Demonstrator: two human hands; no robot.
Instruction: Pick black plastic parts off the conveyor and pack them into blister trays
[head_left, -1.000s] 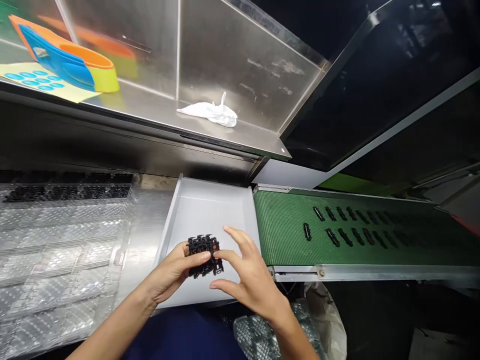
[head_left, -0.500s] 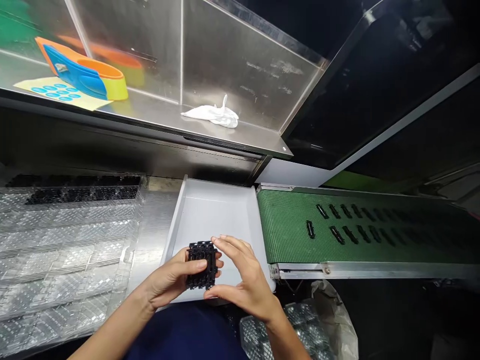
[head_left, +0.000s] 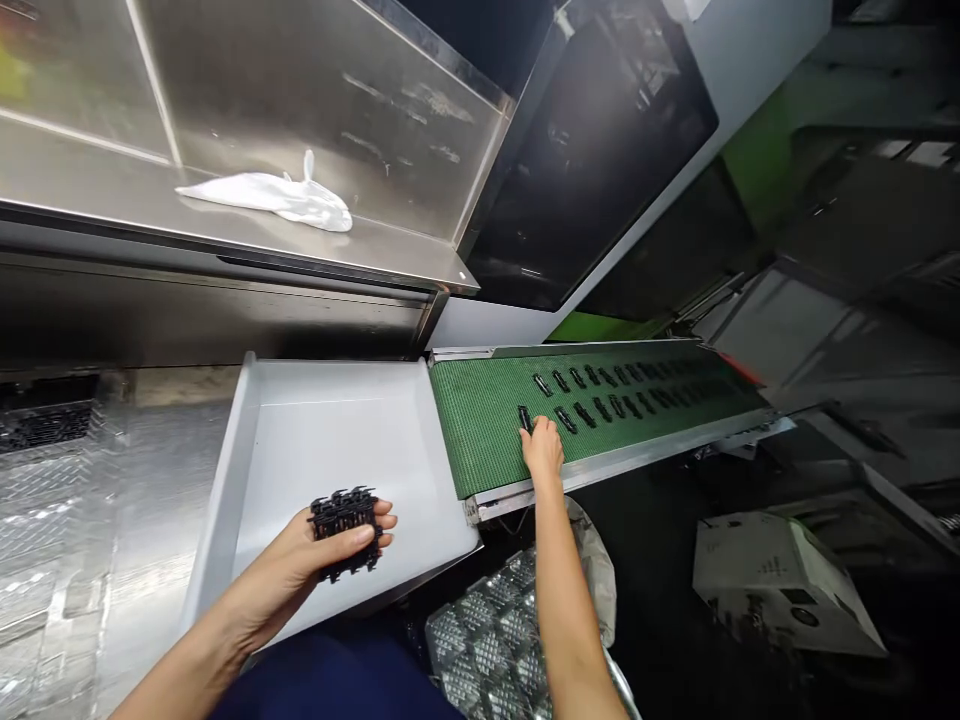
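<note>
My left hand [head_left: 319, 550] is wrapped round a stack of black plastic parts [head_left: 345, 528] with toothed edges, the thumb lying across its front, above the white tray [head_left: 300, 440]. To the right, my right hand [head_left: 544, 450] reaches over the green conveyor belt [head_left: 480, 430]. Its thumb and fingertips are closed at the lower end of a single small black plastic part [head_left: 524, 416], the nearest one on the belt. Two rows of similar black parts [head_left: 602, 408] lie behind it on the belt.
At the left, a clear plastic blister tray [head_left: 45, 520] holds black parts in its far rows. White crumpled material [head_left: 277, 198] lies on the metal shelf [head_left: 397, 250]. Below the belt are clear blister trays [head_left: 487, 630]; a pale box [head_left: 780, 580] stands at right.
My right hand has left the stack and moved right to the nearest part on the belt. My left hand still holds the stack. The view has turned to the right.
</note>
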